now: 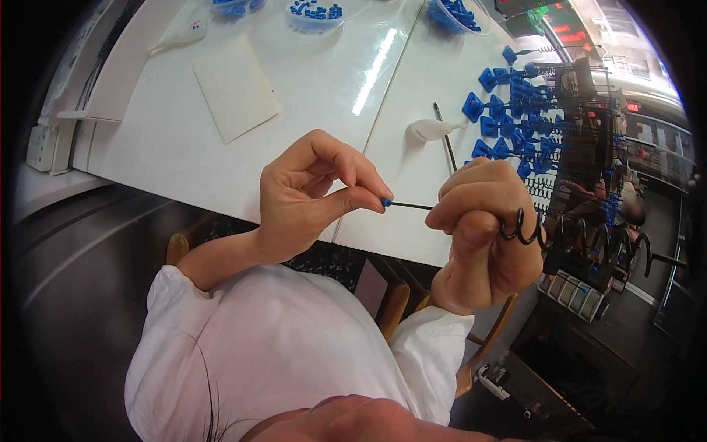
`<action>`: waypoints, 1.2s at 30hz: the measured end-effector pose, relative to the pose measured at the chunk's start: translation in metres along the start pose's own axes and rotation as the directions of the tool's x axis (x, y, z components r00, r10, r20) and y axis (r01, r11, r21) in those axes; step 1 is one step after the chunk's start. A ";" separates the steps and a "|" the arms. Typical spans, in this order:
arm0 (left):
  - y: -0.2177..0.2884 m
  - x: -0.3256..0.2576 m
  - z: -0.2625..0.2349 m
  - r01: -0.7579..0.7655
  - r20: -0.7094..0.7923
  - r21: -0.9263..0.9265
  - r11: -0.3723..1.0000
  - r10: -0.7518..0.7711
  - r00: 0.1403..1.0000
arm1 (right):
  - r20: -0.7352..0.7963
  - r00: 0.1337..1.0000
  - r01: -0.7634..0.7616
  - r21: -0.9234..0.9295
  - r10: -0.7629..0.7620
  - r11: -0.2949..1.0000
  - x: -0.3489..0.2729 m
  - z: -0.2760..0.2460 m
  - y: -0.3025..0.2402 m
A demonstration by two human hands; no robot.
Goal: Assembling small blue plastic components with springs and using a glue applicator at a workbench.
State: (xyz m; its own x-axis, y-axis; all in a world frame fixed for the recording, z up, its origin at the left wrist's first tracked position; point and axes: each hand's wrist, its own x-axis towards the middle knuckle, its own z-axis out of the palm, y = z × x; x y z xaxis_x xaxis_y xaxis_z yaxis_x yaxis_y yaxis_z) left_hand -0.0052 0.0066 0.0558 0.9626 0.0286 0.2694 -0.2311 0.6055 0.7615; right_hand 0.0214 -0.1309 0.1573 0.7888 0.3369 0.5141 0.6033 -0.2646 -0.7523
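Between the thumb and forefinger of my left hand is a small blue plastic cap, at the tip of a thin black rod. Closed round that rod is my right hand. On its far side the rod widens into a black spiral wire that stretches off to the right. Both hands are raised near the table's front edge. Just beyond my right hand lie a white squeeze bottle with a narrow nozzle and a thin dark stick.
Many blue square-based pieces with black spirals line the right side of the white table. Clear tubs of blue parts stand at the back. A pale sheet and another white bottle lie left. A wooden chair is below.
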 end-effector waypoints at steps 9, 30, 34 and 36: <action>0.015 -0.004 0.003 0.269 -0.033 -0.038 0.962 -0.270 0.962 | -0.007 1.000 0.031 -0.022 -0.031 0.999 -0.002 -0.001 0.007; 0.053 -0.014 0.005 0.650 0.203 -0.439 0.620 -0.636 0.744 | -0.067 0.992 0.099 -0.067 -0.103 0.993 -0.007 -0.008 0.015; 0.052 -0.014 0.006 0.645 0.209 -0.454 0.614 -0.631 0.747 | -0.076 0.990 0.110 -0.068 -0.115 0.992 -0.006 -0.008 0.015; 0.051 -0.015 0.006 0.644 0.212 -0.459 0.612 -0.628 0.748 | -0.077 0.991 0.103 -0.066 -0.108 0.992 -0.006 -0.008 0.014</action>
State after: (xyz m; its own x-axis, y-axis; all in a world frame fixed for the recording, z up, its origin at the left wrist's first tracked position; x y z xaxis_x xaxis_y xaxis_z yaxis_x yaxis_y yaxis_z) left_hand -0.0319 0.0326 0.0945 0.8357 -0.5279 -0.1516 0.5433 0.7542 0.3687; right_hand 0.0264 -0.1443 0.1468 0.7256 0.2934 0.6225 0.6880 -0.2876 -0.6663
